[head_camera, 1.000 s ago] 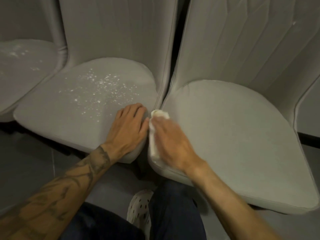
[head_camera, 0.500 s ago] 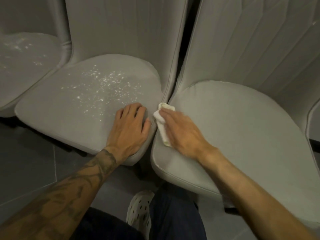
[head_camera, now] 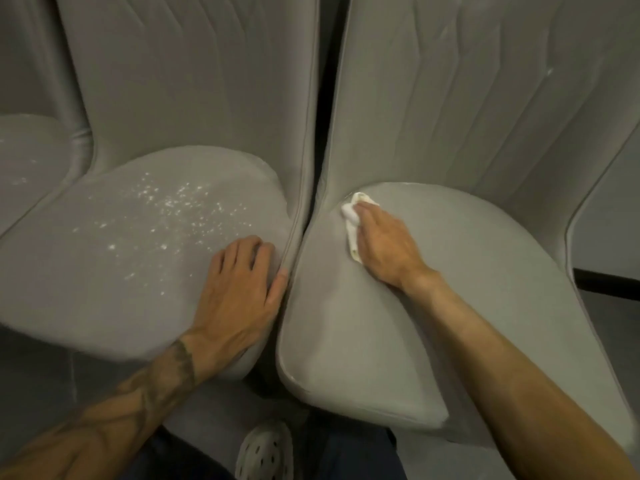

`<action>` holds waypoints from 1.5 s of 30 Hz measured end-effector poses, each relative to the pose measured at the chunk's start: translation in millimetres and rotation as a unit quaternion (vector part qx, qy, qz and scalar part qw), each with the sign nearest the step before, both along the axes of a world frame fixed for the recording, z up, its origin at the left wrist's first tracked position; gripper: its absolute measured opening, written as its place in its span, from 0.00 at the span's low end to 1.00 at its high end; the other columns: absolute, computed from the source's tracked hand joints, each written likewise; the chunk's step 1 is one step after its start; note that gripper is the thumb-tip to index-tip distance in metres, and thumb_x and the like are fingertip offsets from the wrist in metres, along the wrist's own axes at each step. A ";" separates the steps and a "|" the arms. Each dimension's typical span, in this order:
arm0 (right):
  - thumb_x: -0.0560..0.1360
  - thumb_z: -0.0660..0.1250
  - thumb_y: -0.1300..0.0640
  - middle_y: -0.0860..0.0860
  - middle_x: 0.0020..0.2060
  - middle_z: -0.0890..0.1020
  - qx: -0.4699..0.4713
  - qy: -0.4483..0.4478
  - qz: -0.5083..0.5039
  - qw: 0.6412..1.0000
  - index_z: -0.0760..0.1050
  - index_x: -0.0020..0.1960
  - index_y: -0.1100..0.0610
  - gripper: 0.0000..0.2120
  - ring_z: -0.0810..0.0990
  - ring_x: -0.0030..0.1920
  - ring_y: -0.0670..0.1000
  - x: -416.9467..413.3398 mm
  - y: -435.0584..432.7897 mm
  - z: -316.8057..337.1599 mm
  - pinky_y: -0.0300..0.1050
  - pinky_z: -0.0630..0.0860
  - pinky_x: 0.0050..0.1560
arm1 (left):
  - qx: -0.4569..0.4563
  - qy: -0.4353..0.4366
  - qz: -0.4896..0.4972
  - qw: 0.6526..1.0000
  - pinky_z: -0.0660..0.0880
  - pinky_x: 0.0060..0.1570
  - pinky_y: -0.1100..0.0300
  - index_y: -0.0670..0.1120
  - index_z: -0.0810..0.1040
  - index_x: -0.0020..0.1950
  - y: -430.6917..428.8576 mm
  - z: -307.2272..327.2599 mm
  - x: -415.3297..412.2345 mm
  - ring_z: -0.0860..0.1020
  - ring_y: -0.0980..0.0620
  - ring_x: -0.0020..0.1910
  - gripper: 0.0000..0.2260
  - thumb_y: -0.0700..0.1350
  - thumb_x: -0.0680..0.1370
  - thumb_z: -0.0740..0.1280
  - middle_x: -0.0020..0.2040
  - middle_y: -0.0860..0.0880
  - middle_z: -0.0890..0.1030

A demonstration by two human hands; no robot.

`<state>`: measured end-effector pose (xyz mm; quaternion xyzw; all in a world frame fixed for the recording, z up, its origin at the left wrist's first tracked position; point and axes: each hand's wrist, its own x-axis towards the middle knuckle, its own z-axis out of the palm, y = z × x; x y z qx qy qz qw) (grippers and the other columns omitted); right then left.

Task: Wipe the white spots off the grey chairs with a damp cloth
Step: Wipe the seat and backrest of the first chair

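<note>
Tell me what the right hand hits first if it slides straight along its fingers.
Probably the right chair's backrest, just ahead: the right hand presses the cloth near the back left corner of the seat, fingers aimed there.

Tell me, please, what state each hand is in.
Left hand: open, resting on the spotted grey chair seat.
Right hand: open, pressing the small white cloth.
</note>
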<state>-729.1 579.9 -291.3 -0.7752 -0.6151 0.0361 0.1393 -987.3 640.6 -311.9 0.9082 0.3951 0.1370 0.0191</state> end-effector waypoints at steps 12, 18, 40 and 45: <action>0.81 0.59 0.55 0.58 0.66 0.75 0.007 0.008 -0.120 0.993 0.72 0.68 0.59 0.17 0.73 0.65 0.63 15.8 60.3 -17.7 0.56 0.68 0.61 | 0.094 -0.045 -0.128 0.986 0.70 0.54 0.48 0.47 0.75 0.56 59.8 -10.6 132.9 0.74 0.44 0.55 0.11 0.52 0.84 0.57 0.56 0.46 0.76; 0.84 0.55 0.56 0.57 0.68 0.75 0.000 -0.062 -0.271 0.961 0.73 0.69 0.56 0.17 0.73 0.68 0.60 114.2 -9.9 -17.1 0.56 0.70 0.64 | 0.102 -0.068 -0.122 0.985 0.66 0.53 0.49 0.46 0.75 0.56 59.3 -14.6 136.7 0.72 0.44 0.54 0.10 0.51 0.83 0.60 0.56 0.45 0.76; 0.82 0.58 0.57 0.56 0.67 0.74 0.004 0.009 -0.162 0.987 0.72 0.69 0.58 0.18 0.72 0.67 0.61 54.8 67.6 -27.2 0.53 0.66 0.64 | 0.079 -0.052 -0.101 0.990 0.71 0.59 0.45 0.43 0.78 0.63 59.4 -15.5 139.1 0.74 0.41 0.60 0.15 0.50 0.83 0.61 0.63 0.43 0.77; 0.84 0.56 0.55 0.57 0.69 0.74 0.016 -0.048 -0.182 0.982 0.71 0.71 0.57 0.17 0.72 0.70 0.60 115.5 19.3 -19.1 0.55 0.66 0.69 | 0.081 -0.038 -0.102 0.991 0.73 0.58 0.44 0.44 0.77 0.64 59.1 -14.5 137.8 0.74 0.40 0.59 0.16 0.52 0.83 0.58 0.63 0.44 0.76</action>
